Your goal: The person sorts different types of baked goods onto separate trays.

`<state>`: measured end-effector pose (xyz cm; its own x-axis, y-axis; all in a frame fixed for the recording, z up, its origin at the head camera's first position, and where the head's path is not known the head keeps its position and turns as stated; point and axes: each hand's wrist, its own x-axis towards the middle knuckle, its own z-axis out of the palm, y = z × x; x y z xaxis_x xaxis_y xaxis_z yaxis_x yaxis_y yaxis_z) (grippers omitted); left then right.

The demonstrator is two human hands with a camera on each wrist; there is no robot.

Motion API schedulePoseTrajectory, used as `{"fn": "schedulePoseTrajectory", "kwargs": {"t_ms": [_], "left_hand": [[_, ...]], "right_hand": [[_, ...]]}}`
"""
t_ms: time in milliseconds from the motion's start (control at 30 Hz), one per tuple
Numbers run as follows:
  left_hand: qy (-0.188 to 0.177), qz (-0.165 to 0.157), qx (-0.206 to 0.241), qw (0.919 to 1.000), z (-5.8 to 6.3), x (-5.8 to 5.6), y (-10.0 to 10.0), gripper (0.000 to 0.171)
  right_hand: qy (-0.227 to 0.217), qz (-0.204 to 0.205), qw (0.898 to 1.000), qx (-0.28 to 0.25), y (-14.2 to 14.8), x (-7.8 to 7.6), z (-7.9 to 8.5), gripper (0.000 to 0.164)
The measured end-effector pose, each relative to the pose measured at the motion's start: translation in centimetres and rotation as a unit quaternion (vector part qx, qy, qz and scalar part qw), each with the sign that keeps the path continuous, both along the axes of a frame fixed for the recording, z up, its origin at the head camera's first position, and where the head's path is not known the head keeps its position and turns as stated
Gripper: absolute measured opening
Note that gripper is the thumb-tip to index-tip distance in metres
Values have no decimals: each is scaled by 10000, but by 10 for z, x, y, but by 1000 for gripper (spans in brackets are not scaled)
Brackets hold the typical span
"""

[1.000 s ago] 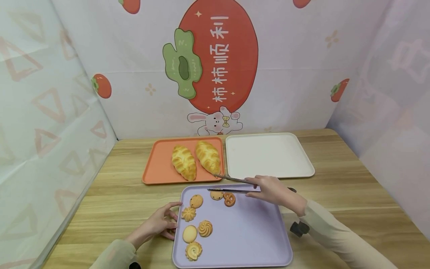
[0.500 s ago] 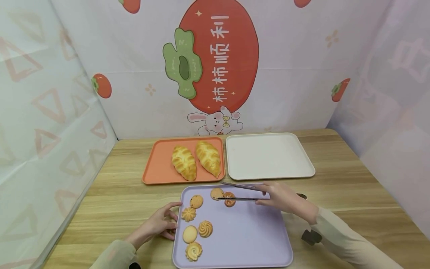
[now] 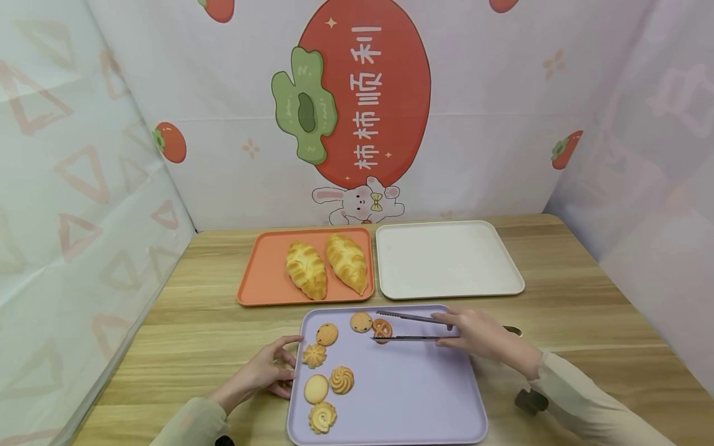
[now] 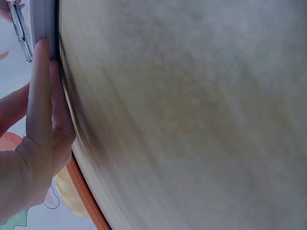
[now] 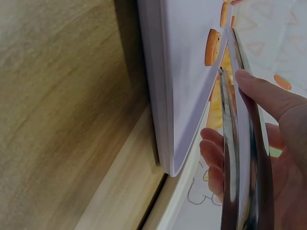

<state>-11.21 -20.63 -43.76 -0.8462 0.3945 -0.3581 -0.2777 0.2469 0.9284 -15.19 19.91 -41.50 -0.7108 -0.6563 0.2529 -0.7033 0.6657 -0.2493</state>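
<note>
My right hand [image 3: 480, 334] holds metal tongs [image 3: 415, 338] over the upper part of the lavender tray [image 3: 413, 396]. The tongs' arms are spread, one tip on either side of a pretzel-shaped cookie [image 3: 382, 329]. In the right wrist view, my thumb and fingers lie along the tongs [image 5: 230, 139]. A round cookie with dark dots [image 3: 361, 322] lies just left of the pretzel-shaped one. My left hand [image 3: 262, 370] touches the tray's left rim, its index finger stretched out. The left wrist view shows those fingers against the tray's side [image 4: 44, 21].
Several cookies, among them a swirled one [image 3: 342, 380], lie along the tray's left side. Behind stands an orange tray [image 3: 264, 266] bearing two bread rolls [image 3: 307, 271]. Beside it is a white tray [image 3: 446, 257]. A printed cloth hangs behind the wooden table [image 3: 206, 291].
My right hand has moved right and toward me with the tongs, whose tips have gone from near the orange tray to around the pretzel-shaped cookie. The left hand has stayed put.
</note>
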Motion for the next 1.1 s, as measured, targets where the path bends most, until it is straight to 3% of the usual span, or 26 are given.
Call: {"fn": "schedulePoseTrajectory", "kwargs": {"t_ms": [433, 1100], "left_hand": [[-11, 3, -43, 10000, 2, 0, 0, 67], [-60, 31, -88, 9999, 2, 0, 1, 67]], "right_hand": [[-41, 108, 9998, -134, 6, -3, -10, 42], [-308, 128, 9994, -87, 6, -3, -11, 40]]}}
